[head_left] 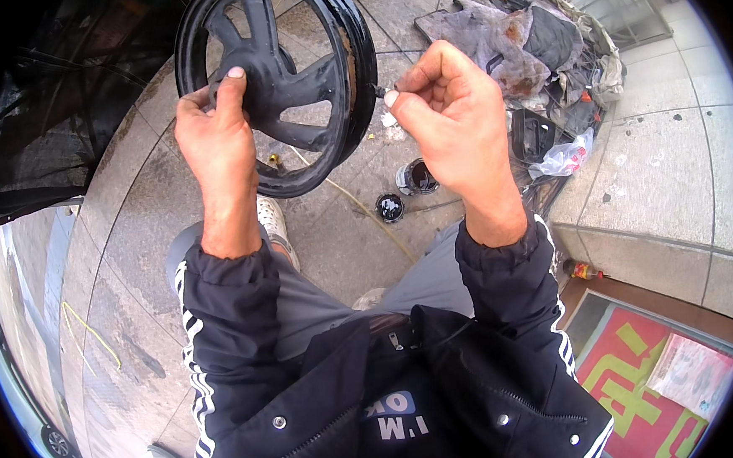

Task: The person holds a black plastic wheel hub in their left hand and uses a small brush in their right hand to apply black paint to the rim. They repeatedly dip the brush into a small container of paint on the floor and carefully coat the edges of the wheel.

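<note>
A black spoked wheel rim [313, 75] is upright at the top centre, with a worn brown strip along one edge. My left hand [217, 146] is closed on it, thumb over the hub. My right hand [456, 123] is pinched on a small dark object [380, 90] at the rim's right edge; most of that object is too small or hidden to make out. Below the wheel on the pavement stand an open can of black paint [418, 177] and a smaller round container with black paint [389, 207].
A heap of dirty cloths [523, 51], a black tray [531, 135] and a plastic bag [562, 158] lie right. A concrete step [632, 179], bottle [584, 268] and red board [610, 365] are further right. A hose [352, 196] crosses the pavement. A car [33, 400] is far left.
</note>
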The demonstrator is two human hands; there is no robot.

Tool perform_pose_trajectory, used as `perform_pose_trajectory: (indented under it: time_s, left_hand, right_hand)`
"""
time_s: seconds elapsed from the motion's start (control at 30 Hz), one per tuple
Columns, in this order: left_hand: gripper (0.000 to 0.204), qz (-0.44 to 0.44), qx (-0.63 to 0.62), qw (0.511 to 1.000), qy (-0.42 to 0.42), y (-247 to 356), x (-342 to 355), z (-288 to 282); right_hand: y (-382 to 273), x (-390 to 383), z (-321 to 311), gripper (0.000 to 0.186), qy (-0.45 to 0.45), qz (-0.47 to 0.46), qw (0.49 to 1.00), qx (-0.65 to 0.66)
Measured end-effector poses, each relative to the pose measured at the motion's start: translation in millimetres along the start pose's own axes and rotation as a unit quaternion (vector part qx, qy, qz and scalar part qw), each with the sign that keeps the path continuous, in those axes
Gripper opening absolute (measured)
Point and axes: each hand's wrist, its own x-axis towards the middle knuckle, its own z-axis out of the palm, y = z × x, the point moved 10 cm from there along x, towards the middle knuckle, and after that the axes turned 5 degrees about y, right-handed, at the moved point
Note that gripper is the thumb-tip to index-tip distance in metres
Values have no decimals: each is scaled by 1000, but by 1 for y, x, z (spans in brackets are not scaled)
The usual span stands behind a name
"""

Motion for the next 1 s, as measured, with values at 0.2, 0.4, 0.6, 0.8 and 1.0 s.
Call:
perform_pose_trajectory:
  time_s: [0.2,0.4,0.6,0.8,1.0]
  left_hand:
    - [41,44,53,998,-2,-1,4,0]
    - [44,23,44,999,8,6,-1,0]
    - [46,55,82,995,9,13,-2,-4]
    - [50,93,63,994,3,23,-9,-1]
    - [44,101,143,985,5,31,-13,-1]
  right_hand:
    - [21,-16,5,8,-41,28,998,-29]
    - [13,2,2,9,-40,26,999,-25]
    - [21,-1,-5,11,-94,81,992,32]
    - [-21,69,-3,23,-91,1,995,43]
    - [-30,88,10,23,-130,-16,991,5]
